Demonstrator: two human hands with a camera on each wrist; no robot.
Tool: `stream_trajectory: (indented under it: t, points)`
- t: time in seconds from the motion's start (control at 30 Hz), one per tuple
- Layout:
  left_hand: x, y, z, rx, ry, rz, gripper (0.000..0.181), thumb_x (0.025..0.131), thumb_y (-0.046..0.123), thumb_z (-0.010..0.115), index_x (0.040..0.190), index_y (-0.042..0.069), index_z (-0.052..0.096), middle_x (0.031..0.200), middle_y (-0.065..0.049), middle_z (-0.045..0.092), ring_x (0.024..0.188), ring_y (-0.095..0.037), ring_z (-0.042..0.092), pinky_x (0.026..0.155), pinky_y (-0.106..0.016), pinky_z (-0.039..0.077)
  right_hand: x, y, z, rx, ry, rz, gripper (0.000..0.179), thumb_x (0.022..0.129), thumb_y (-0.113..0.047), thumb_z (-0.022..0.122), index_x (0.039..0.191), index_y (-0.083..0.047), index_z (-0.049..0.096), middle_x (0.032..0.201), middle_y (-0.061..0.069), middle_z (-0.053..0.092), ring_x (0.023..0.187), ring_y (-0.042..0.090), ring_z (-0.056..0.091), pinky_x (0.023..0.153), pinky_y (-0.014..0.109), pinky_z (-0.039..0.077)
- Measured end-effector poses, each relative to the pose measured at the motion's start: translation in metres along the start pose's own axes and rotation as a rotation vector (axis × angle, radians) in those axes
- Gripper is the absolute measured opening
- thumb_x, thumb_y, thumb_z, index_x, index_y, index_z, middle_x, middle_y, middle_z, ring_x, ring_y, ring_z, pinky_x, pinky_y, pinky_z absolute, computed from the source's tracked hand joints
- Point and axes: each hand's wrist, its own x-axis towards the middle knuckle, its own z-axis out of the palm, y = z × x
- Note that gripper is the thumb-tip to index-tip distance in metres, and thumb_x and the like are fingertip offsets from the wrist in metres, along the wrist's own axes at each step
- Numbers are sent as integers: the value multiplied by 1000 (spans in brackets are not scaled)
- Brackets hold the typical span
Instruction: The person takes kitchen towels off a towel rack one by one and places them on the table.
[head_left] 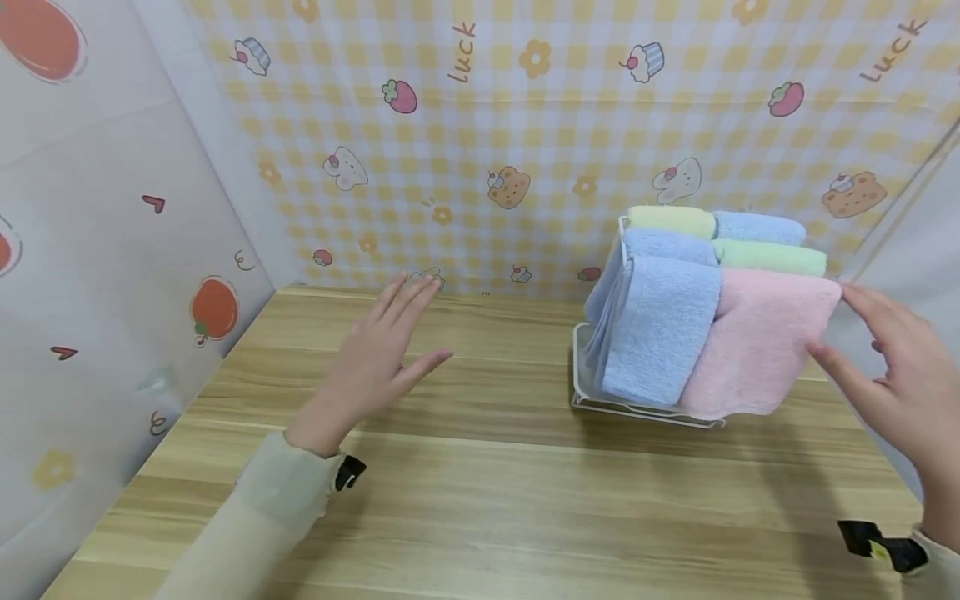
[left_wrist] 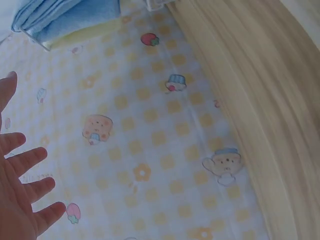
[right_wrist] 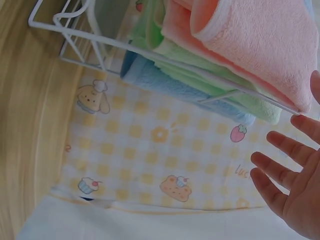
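Note:
A white wire rack [head_left: 576,367] stands on the table at the right, with folded towels draped over it in rows. In its front row hang a blue towel [head_left: 663,325] and a pink towel [head_left: 768,333]. Behind these are a second blue towel [head_left: 670,244], a green towel [head_left: 772,257], a yellow towel [head_left: 671,219] and another blue one. My right hand [head_left: 900,367] is at the pink towel's right side, thumb and forefinger spread, fingertips right at its upper corner. My left hand [head_left: 375,358] reaches over the table left of the rack, fingers straight and holding nothing.
The wooden table [head_left: 480,500] backs onto a yellow checked curtain [head_left: 450,150] printed with cartoons. White printed cloth [head_left: 112,250] hangs along the left, and pale cloth [head_left: 922,242] along the right. The rack's wire base [right_wrist: 75,32] reaches the tabletop.

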Motion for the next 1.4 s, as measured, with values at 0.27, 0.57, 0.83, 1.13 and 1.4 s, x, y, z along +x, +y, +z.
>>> stream_trajectory:
  t: [0.27, 0.57, 0.83, 1.13, 1.4]
  points:
    - [23, 17, 12, -151, 102, 120, 70, 97, 36, 64, 154, 10, 33, 153, -9, 46, 146, -30, 36, 120, -49, 32, 2, -4, 5, 120, 95, 96, 48, 98, -11, 62, 145, -9, 51, 140, -24, 49, 124, -14, 37, 95, -3, 24]
    - [48, 42, 30, -306, 129, 199, 62, 98, 29, 63, 151, 9, 39, 149, -10, 51, 139, -25, 45, 117, -40, 38, 9, -4, 7, 157, 193, 194, 33, 98, -11, 62, 130, -2, 64, 113, -42, 48, 110, -19, 44, 87, -2, 34]
    - [70, 62, 42, -453, 137, 216, 56, 99, 25, 63, 148, 7, 44, 144, -10, 55, 138, -24, 47, 119, -37, 35, 11, -4, 9, 167, 203, 272, 31, 97, -11, 64, 127, -5, 67, 107, -42, 49, 108, -17, 45, 85, 1, 37]
    - [93, 86, 49, -674, 153, 196, 53, 98, 21, 64, 147, 8, 46, 138, -8, 61, 130, -17, 55, 97, -30, 52, 15, -2, 12, 223, 241, 301, 30, 96, -9, 65, 120, -26, 69, 102, -40, 52, 103, -16, 47, 78, 8, 32]
    - [107, 106, 52, -789, 140, 170, 53, 97, 20, 66, 145, 9, 47, 130, -10, 65, 121, -16, 59, 87, -29, 56, 17, -2, 15, 239, 242, 296, 30, 96, -9, 65, 114, -33, 67, 97, -40, 53, 99, -18, 49, 79, 9, 32]
